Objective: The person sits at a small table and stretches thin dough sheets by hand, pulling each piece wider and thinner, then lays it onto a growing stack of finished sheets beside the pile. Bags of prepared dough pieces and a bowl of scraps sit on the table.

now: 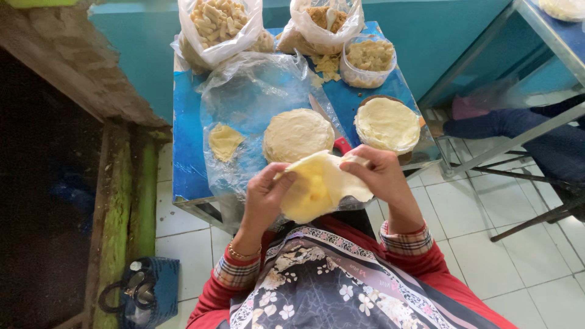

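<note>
Ideally both hands, left hand (263,196) at 9 o'clock and right hand (378,175) at 3, pinching the thin wrapper (320,186), peel gently to avoid tearing.

Soft, even daylight fills the scene, and the blue worktop (189,122) is brightly lit with only faint shadows beneath the things on it. Glare spots shine on the clear plastic sheet (256,91) spread over that worktop. Left of the worktop the scene falls into deep shadow, nearly black. Straight lines bow toward the picture's edges, a wide-lens distortion. Focus is sharp at the worktop.
</note>
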